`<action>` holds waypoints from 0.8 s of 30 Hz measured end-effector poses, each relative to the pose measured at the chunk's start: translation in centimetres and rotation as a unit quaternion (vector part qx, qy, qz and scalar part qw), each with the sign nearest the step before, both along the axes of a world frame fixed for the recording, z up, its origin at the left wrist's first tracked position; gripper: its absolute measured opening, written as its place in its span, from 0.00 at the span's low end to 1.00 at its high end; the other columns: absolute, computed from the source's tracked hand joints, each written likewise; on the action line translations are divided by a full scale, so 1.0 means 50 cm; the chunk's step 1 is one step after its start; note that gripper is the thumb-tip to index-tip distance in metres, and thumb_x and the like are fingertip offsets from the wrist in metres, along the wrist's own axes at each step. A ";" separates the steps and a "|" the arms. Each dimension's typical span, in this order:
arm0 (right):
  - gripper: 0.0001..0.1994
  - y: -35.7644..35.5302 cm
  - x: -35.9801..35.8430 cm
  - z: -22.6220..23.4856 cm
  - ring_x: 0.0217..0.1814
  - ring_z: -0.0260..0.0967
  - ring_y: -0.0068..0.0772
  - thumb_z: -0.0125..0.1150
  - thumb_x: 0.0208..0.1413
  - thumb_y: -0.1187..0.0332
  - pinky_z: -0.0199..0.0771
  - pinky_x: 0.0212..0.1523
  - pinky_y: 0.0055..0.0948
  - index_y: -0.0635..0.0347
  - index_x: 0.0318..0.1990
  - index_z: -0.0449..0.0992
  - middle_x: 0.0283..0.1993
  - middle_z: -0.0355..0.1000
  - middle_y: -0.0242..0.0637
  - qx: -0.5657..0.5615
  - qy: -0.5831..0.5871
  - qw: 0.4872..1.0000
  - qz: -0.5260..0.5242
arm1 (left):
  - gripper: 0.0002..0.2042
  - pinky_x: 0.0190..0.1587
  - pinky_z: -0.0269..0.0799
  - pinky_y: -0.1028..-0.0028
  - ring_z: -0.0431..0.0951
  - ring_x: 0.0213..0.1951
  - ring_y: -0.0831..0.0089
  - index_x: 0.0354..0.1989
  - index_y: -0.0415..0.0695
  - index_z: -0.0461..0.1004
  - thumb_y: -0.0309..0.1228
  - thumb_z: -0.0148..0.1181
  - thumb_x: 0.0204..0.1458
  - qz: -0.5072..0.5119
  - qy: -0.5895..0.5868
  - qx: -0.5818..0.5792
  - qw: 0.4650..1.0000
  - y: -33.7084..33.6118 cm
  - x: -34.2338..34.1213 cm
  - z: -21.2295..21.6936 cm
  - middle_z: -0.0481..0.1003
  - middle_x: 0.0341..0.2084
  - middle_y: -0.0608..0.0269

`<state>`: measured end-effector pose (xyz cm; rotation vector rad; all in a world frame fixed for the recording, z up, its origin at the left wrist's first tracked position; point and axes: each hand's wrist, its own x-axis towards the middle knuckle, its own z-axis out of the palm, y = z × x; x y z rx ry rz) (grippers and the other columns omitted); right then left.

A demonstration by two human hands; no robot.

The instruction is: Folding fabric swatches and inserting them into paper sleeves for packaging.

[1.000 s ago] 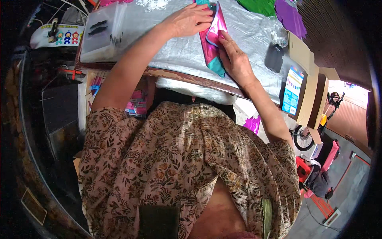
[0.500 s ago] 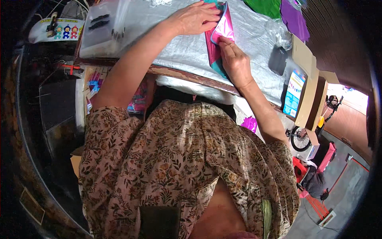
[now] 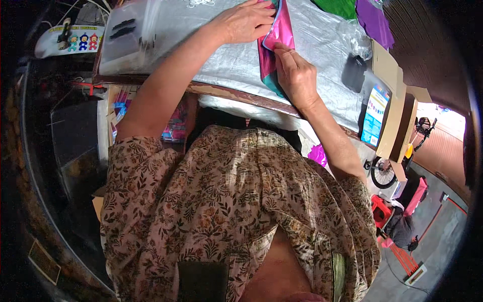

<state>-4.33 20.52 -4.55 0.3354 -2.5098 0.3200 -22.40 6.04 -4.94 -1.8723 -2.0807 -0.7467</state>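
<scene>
A flat strip of shiny pink and teal foil lies lengthwise on the table, with its pink upper layer partly folded over. My left hand rests on the strip's left edge near the top of the view, its fingers stretched out flat. Lower down, my right hand is closed, pinching the corner of the pink layer between thumb and fingers. The teal lower end of the foil shows beside the right wrist, close to the table's front edge. The strip's top end runs out of the picture.
Silvery sheeting covers the table. A clear plastic box with dark strips stands left. To the right are green foil, purple foil, clear plastic, a dark flat object and an open cardboard box.
The pink layer now lies flatter and further over. My right hand has shifted slightly left with its corner, and my left hand has slid a little to the left.
</scene>
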 end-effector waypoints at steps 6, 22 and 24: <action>0.06 -0.003 0.005 -0.007 0.37 0.81 0.40 0.64 0.53 0.77 0.82 0.36 0.33 0.62 0.39 0.79 0.45 0.81 0.40 0.012 -0.019 1.000 -0.005 | 0.09 0.56 0.65 0.60 0.71 0.50 0.59 0.26 0.45 0.75 0.35 0.54 0.53 -0.005 0.013 -0.014 1.000 -0.002 -0.004 0.001 0.72 0.34 0.59; 0.11 -0.007 0.031 0.009 0.53 0.78 0.45 0.62 0.52 0.75 0.80 0.51 0.36 0.67 0.43 0.79 0.52 0.78 0.48 0.042 -0.076 0.996 -0.004 | 0.09 0.60 0.65 0.57 0.72 0.50 0.54 0.25 0.41 0.72 0.31 0.54 0.54 -0.076 0.004 0.005 0.997 0.052 -0.028 -0.023 0.73 0.33 0.55; 0.14 -0.007 0.037 0.011 0.56 0.77 0.47 0.61 0.50 0.74 0.77 0.57 0.37 0.69 0.45 0.79 0.54 0.77 0.52 0.026 -0.086 0.996 0.002 | 0.08 0.60 0.65 0.57 0.72 0.50 0.53 0.28 0.40 0.73 0.31 0.54 0.55 -0.068 0.049 0.015 0.996 0.055 -0.033 -0.035 0.73 0.34 0.55</action>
